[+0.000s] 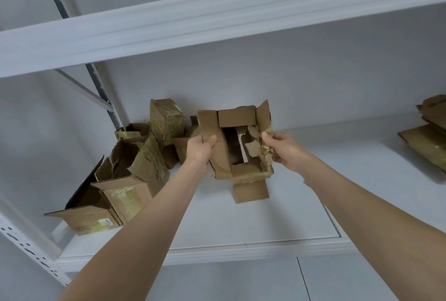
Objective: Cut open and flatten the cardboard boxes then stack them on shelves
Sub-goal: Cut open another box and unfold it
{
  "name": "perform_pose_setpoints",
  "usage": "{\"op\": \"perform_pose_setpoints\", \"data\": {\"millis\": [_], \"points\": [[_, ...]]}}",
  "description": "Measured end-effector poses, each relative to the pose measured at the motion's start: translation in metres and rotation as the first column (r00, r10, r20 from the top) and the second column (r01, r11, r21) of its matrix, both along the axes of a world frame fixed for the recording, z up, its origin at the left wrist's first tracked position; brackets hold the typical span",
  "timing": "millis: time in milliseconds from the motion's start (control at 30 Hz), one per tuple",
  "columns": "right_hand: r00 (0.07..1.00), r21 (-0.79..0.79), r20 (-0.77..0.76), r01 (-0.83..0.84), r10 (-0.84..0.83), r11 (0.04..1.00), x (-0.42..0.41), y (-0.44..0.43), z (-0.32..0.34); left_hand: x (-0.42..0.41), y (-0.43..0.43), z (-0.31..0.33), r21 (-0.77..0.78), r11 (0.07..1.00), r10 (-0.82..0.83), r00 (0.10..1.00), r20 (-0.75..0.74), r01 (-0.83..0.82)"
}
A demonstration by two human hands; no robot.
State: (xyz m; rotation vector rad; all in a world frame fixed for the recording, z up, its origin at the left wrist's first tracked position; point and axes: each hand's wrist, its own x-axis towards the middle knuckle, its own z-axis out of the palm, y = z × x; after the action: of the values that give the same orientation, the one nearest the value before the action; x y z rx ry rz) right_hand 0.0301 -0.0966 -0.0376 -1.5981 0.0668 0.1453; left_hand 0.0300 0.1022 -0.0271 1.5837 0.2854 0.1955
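Observation:
A small brown cardboard box (237,119) with its flaps spread and one side torn hangs in the air above the white shelf (241,218). My left hand (199,148) grips its left flap, thumb on the front. My right hand (281,148) grips the torn, taped right edge. A lower flap hangs down toward the shelf. The box's inside faces me and looks hollow.
A heap of opened and taped cardboard boxes (130,168) fills the shelf's left back corner. Flattened cardboard (427,139) is stacked at the far right of the shelf. A second white shelf beam (217,18) runs overhead, and a perforated upright (26,250) stands at lower left.

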Motion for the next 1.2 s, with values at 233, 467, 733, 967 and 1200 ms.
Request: {"op": "perform_pose_setpoints", "data": {"millis": [233,467,733,967,1200], "points": [[0.991,-0.295,0.105,-0.053,0.087,0.954,-0.004,0.007,0.007,0.009,0.000,0.008,0.326,0.942,0.064,0.996,0.056,-0.079],[0.973,-0.737,0.221,0.120,0.070,0.665,-0.010,0.035,-0.004,0.009,-0.004,0.004,0.164,0.982,0.080,0.995,0.065,-0.090],[0.930,-0.777,0.367,0.306,0.002,0.550,-0.005,0.024,-0.004,0.001,0.015,-0.008,-0.082,0.995,-0.055,0.998,0.022,0.056],[0.987,0.106,-0.099,0.135,-0.124,0.985,-0.006,0.008,-0.006,0.000,0.035,-0.011,-0.100,0.994,-0.052,0.998,-0.021,0.050],[0.996,0.313,0.022,0.075,-0.086,0.947,-0.009,-0.012,0.031,0.004,0.031,0.039,0.595,0.804,-0.119,0.981,0.156,0.003]]}}
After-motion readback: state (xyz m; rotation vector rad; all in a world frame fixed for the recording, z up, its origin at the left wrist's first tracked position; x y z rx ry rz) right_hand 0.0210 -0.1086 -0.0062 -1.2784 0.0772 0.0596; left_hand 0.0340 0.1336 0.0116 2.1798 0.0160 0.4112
